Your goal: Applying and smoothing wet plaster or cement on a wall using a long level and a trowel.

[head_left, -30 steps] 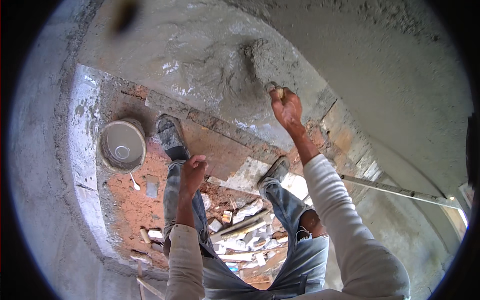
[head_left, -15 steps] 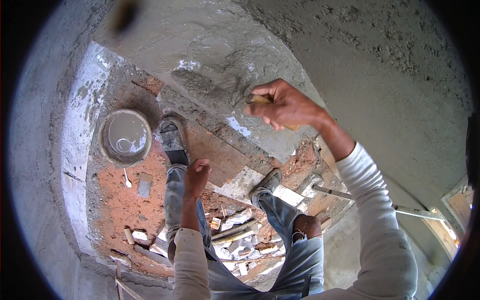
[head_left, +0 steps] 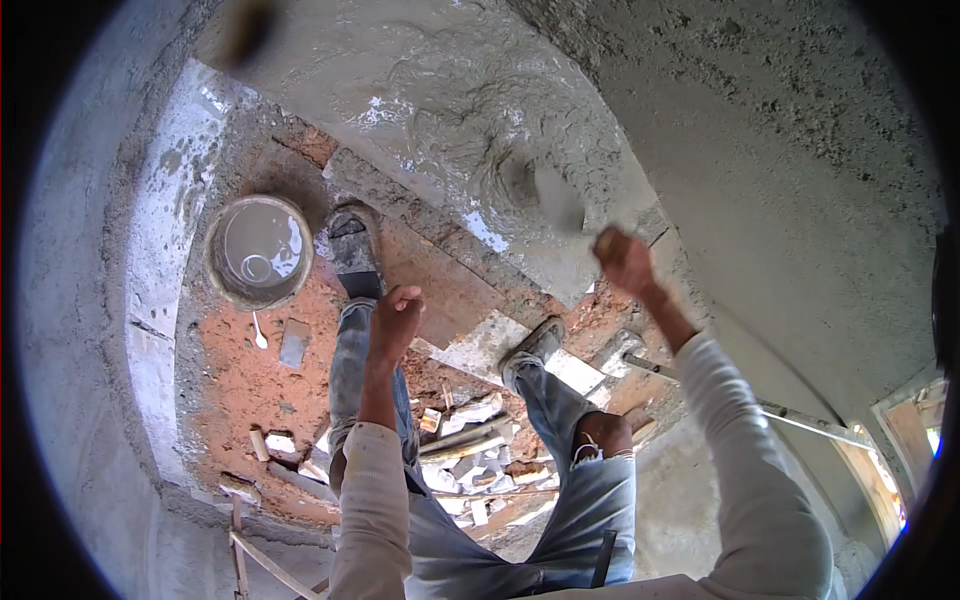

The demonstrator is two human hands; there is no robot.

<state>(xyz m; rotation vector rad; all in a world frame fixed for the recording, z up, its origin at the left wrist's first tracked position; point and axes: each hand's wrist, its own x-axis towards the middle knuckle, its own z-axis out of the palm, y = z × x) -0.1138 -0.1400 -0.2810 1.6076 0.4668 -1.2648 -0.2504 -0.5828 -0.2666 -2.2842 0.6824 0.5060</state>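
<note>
My right hand (head_left: 625, 262) is closed round the handle of a trowel, partly smeared by motion. Its grey blade (head_left: 560, 203) lies over wet grey mortar (head_left: 430, 60), which is spread on a slab ahead of me and churned into ridges near the blade. Fingers curled in a loose fist, my left hand (head_left: 398, 320) hangs above my left knee, with nothing visible in it. A round bucket (head_left: 215, 275) of greyish water stands to the left of my left foot.
A white spoon (head_left: 260, 330) and a small grey tile piece (head_left: 294, 343) lie on reddish soil. Broken rubble (head_left: 475, 470) is heaped between my legs. A long pole (head_left: 800, 415) reaches in at right. Plastered walls (head_left: 800, 200) rise on both sides.
My right hand has moved right and down, closer to me, and turned, so the trowel blade now shows over the mortar. My left hand stays nearly still.
</note>
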